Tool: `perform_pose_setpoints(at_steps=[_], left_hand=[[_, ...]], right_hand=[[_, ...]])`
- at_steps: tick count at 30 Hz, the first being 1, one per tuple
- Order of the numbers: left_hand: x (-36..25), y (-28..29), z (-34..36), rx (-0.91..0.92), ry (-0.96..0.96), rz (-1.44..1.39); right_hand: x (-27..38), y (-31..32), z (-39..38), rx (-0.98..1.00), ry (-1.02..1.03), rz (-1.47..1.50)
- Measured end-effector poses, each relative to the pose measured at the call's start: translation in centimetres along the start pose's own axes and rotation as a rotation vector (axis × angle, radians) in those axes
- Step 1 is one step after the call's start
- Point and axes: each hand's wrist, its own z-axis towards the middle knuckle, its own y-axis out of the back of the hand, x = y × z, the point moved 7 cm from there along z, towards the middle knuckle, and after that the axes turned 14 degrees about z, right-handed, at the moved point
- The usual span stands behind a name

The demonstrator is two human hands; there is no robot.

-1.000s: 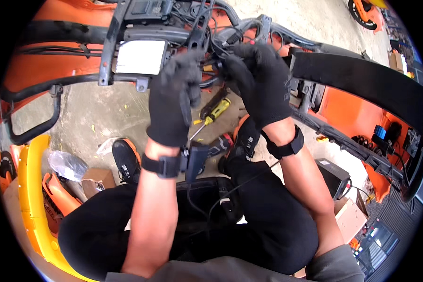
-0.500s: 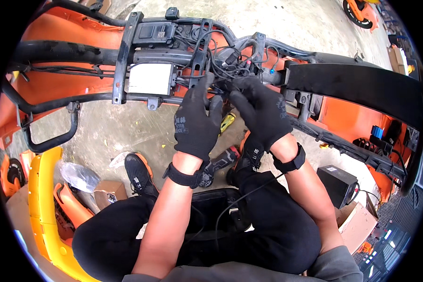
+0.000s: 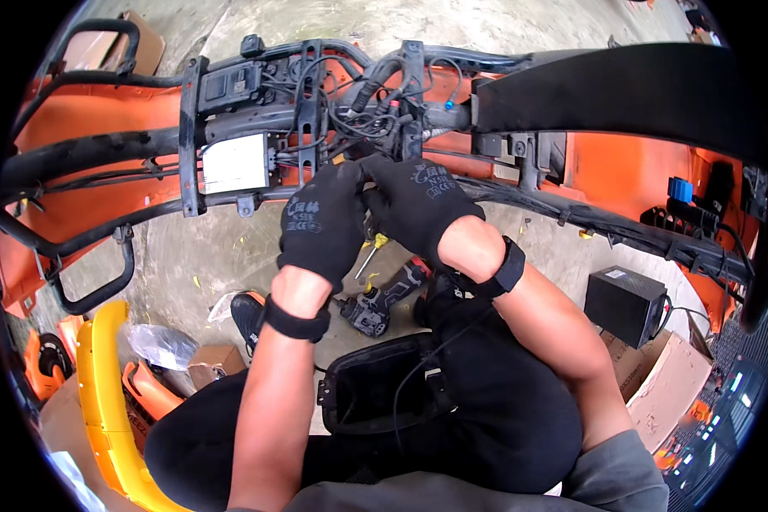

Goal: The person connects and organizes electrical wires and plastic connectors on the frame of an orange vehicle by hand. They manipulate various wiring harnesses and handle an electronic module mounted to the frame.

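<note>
My left hand [image 3: 320,218], in a black glove, has closed fingers at the lower rail beside the wire bundle [image 3: 371,119]. My right hand [image 3: 422,205], also gloved, is pinched against it. Whatever the fingertips hold is hidden. Just behind them is the black tubular frame [image 3: 311,111] with orange panels. A white-labelled box [image 3: 235,162] sits to their left on the frame. Below my hands a yellow-handled screwdriver [image 3: 373,252] and a power tool [image 3: 375,303] lie on the concrete.
A black rectangular unit [image 3: 623,299] and cardboard box [image 3: 661,384] are at right. A long black plate [image 3: 606,94] spans the upper right. Yellow panel [image 3: 102,392], plastic bag [image 3: 162,341] and small carton [image 3: 213,363] lie lower left. A black pouch [image 3: 380,384] rests between my legs.
My hands have come together at the wiring, fingers now bunched. The view has shifted, showing more of the frame's left end and a carton behind it.
</note>
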Motion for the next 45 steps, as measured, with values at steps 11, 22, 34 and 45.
perform_pose_setpoints(at_steps=[11, 22, 34, 45], left_hand=[[0.0, -2.1, -4.2, 0.741, -0.264, 0.124], [5.0, -3.1, -6.2, 0.995, 0.151, -0.251], [9.7, -8.3, -10.1, 0.804, 0.099, -0.022], [6.5, -8.4, -10.1, 0.808, 0.028, 0.117]], right_hand=[[-4.2, -3.5, -5.0, 0.354, 0.053, 0.069], [-7.9, -6.7, -4.1, 0.472, -0.11, 0.182], [-15.6, -9.3, -3.0, 0.209, 0.011, -0.169], [-18.5, -10.9, -3.7, 0.104, 0.155, -0.74]])
